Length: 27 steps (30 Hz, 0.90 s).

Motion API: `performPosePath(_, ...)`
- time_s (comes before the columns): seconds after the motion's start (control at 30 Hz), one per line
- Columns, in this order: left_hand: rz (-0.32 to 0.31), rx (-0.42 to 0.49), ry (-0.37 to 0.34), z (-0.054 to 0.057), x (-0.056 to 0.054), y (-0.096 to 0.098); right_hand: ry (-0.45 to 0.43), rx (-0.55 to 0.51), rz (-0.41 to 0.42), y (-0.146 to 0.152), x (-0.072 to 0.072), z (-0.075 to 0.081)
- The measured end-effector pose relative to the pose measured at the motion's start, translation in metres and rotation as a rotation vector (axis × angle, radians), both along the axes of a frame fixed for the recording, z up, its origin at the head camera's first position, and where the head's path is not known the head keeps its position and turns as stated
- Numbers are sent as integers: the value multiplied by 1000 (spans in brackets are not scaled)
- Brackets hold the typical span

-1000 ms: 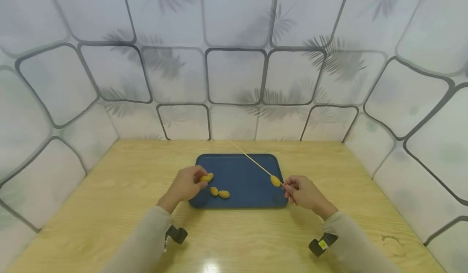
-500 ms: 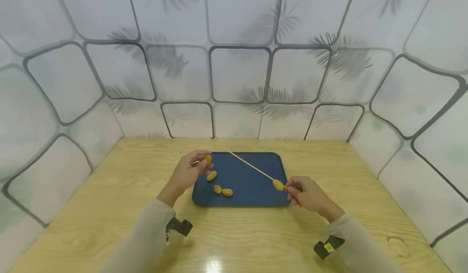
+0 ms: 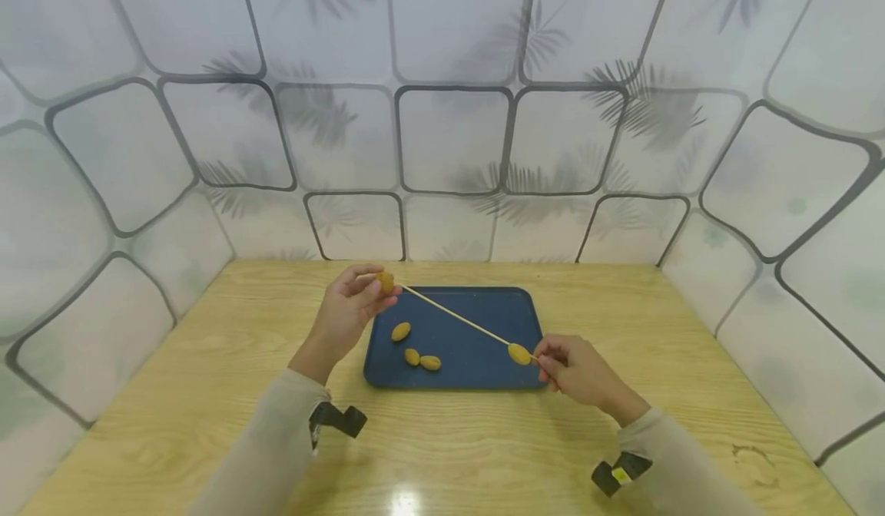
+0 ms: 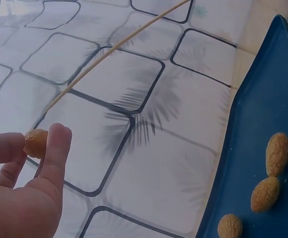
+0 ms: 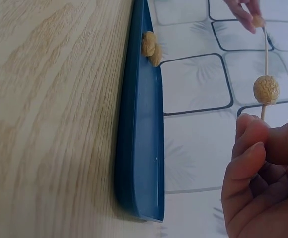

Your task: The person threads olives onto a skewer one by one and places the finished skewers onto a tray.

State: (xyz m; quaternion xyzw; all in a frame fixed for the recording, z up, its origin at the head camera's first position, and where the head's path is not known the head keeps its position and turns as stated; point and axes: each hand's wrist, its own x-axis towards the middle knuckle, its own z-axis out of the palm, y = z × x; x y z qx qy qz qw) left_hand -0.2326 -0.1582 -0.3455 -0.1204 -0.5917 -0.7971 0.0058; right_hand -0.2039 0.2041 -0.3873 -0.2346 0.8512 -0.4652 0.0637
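Observation:
In the head view my left hand (image 3: 346,312) pinches a wrinkled yellow-brown oval fruit (image 3: 385,281) between thumb and fingers, above the tray's far left corner. A thin wooden skewer (image 3: 456,315) slants from my right hand (image 3: 581,370) up toward that fruit. Its far end is close to the fruit; whether they touch I cannot tell. The right fingers pinch the skewer's near end. Just beyond those fingers, another such fruit (image 5: 266,90) is threaded on the stick, as the right wrist view shows. Several more fruits (image 4: 277,153) lie on the blue tray (image 3: 477,378).
The tray lies on a light wood-grain table (image 3: 442,439). Pale patterned walls (image 3: 445,140) with dark outlines stand behind the table and on both sides. The fruits on the tray are gathered in its left part.
My left hand has picked one fruit off the tray's left side and raised it up and away, to the skewer's far end. The right hand has kept its hold, almost still.

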Motion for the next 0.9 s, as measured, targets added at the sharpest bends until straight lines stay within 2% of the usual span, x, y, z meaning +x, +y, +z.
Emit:
performPosePath(0.1,-6,63,-3,2,2,-1,16,5,22,-3,2,0)
performPosePath(0.33,-31,109,47,4,2,-1,49,10,35,-6,3,2)
performPosePath(0.63,-50,140,30,3,0,1,61,15,27,-7,3,4)
performPosePath(0.73,-48,140,24,2,-1,1,89,39,12,-7,5,5)
performPosePath(0.9,-12,115,7,0,-3,3,191,95,-28,-10,12,8)
